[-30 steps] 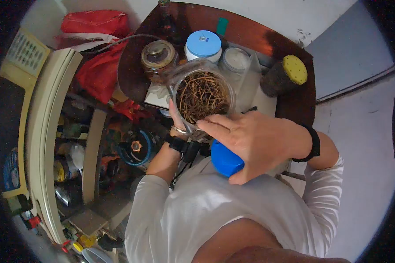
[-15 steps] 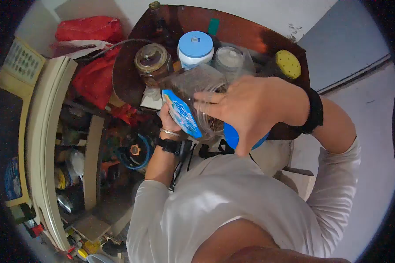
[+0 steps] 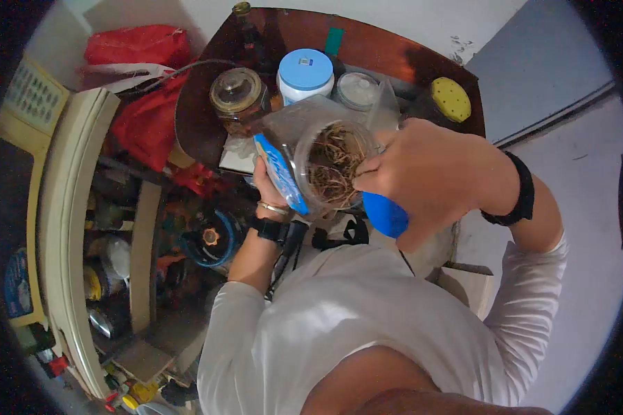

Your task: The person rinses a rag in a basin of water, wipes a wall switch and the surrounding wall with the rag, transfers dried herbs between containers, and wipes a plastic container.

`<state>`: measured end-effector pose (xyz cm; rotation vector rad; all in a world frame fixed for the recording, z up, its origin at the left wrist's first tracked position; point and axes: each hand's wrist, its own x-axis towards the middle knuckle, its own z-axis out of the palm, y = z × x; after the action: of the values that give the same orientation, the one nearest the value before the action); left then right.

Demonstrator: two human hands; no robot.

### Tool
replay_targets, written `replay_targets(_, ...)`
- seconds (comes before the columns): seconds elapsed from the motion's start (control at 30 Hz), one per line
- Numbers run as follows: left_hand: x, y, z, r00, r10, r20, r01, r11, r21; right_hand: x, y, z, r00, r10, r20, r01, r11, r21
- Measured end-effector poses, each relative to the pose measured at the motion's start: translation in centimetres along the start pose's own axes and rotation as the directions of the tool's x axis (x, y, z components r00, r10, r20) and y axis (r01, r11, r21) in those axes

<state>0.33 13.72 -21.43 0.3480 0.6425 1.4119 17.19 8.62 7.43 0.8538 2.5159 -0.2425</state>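
Note:
My left hand (image 3: 265, 181) grips a clear plastic jar (image 3: 279, 124) with a blue printed label (image 3: 278, 173). The jar is tilted, its round mouth turned toward me and uncovered. Inside lies a tangle of thin, dry, brown root-like strands (image 3: 333, 166). At the right rim of the mouth is my right hand (image 3: 422, 180), its fingers curled in. A blue lid (image 3: 385, 216) is held beneath those fingers, partly hidden by the hand. Whether the fingertips also pinch any strands I cannot make out.
Behind the jar, a dark red-brown table (image 3: 201, 104) bears a glass jar (image 3: 239, 97), a white tub with a light blue lid (image 3: 304, 72), another clear jar (image 3: 358, 90) and a yellow-lidded container (image 3: 451, 100). Cluttered shelves (image 3: 111, 256) stand at left, below red bags (image 3: 138, 47).
My right hand has drawn back to the right from across the jar's mouth, and its spread fingers have curled in. The strands inside now show more fully.

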Motion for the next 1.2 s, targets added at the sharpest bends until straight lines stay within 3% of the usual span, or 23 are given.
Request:
replay_targets(0.07, -0.5, 0.5, 1.2, 0.972, -0.175, 0.155, 0.208, 0.952, -0.226, -0.4, -0.1, 0.0, 0.999, 0.002, -0.033, -0.003, 1.0, -0.01)
replay_targets(0.2, 0.1, -0.8, 0.0, 0.886, -0.317, 0.339, 0.42, 0.858, -0.295, -0.5, -0.9, 0.1, 0.999, 0.04, 0.009, -0.04, 0.999, -0.008)
replay_targets(0.3, -1.1, -0.1, 1.6, 0.853, -0.263, 0.45, 0.408, 0.874, -0.263, -0.6, -0.9, 1.0, 1.0, 0.027, 0.012, -0.027, 1.0, -0.015)
replay_targets(0.37, -2.1, 0.7, 2.9, 0.854, -0.252, 0.456, 0.396, 0.882, -0.255, -1.1, -0.5, 2.2, 0.974, -0.044, -0.221, 0.045, 0.999, -0.003)
replay_targets(0.5, -2.3, 1.2, 3.2, 0.85, -0.253, 0.462, 0.391, 0.89, -0.234, -2.1, -0.5, 1.7, 0.966, -0.07, -0.25, 0.08, 0.996, 0.033)
replay_targets(0.57, -2.3, 1.3, 3.0, 0.854, -0.255, 0.453, 0.39, 0.891, -0.234, -3.3, 1.1, 2.8, 0.868, -0.051, -0.494, 0.283, 0.867, 0.409)
replay_targets(0.6, -2.4, 1.3, 2.8, 0.854, -0.259, 0.451, 0.393, 0.889, -0.234, -3.9, 2.0, 4.2, 0.869, -0.063, -0.491, 0.292, 0.867, 0.405)
replay_targets(0.67, -2.6, 1.3, 2.5, 0.856, -0.265, 0.443, 0.395, 0.889, -0.232, -4.5, 4.2, 8.3, 0.743, 0.222, -0.631, 0.35, 0.676, 0.649)
replay_targets(0.8, -2.6, 1.1, 1.8, 0.865, -0.277, 0.418, 0.395, 0.89, -0.227, -2.1, 9.5, 19.9, 0.654, 0.659, -0.371, -0.058, 0.532, 0.845)
replay_targets(0.87, -2.5, 0.9, 1.4, 0.873, -0.281, 0.398, 0.39, 0.893, -0.226, -0.3, 11.5, 25.9, 0.617, 0.755, -0.221, -0.189, 0.415, 0.89)
replay_targets(0.9, -2.3, 0.7, 1.2, 0.879, -0.28, 0.387, 0.385, 0.895, -0.225, 0.5, 12.0, 28.0, 0.616, 0.755, -0.225, -0.187, 0.417, 0.89)
replay_targets(0.97, -2.0, 0.5, 0.7, 0.895, -0.27, 0.354, 0.36, 0.906, -0.221, 1.6, 12.6, 30.8, 0.533, 0.83, -0.166, -0.507, 0.47, 0.722)
replay_targets(1.1, -0.8, -0.4, -0.9, 0.952, -0.224, 0.208, 0.268, 0.939, -0.216, 2.1, 12.4, 30.6, 0.459, 0.835, -0.304, -0.417, 0.504, 0.756)
replay_targets(1.17, -0.1, -1.1, -1.7, 0.975, -0.189, 0.117, 0.208, 0.959, -0.193, 2.5, 11.3, 25.4, 0.341, 0.845, -0.412, -0.166, 0.486, 0.858)
replay_targets(1.2, 0.2, -1.3, -1.8, 0.977, -0.183, 0.105, 0.2, 0.962, -0.187, 2.7, 10.3, 22.5, 0.299, 0.796, -0.526, 0.027, 0.544, 0.839)
